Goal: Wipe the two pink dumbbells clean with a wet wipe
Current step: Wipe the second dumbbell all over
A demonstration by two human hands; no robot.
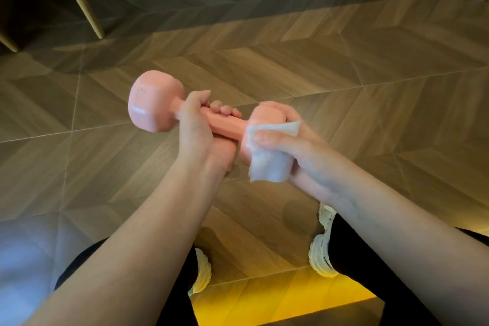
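Gripping 1 pink dumbbell [156, 100] by its handle, left hand [197, 127]; right hand [299, 151] clasps a wet wipe [267, 164], apparently over its end.

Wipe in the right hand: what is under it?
Under the wipe is one end of the dumbbell, which the right hand grips through it. Only that end's upper part shows; the rest is covered. The left hand holds the handle.
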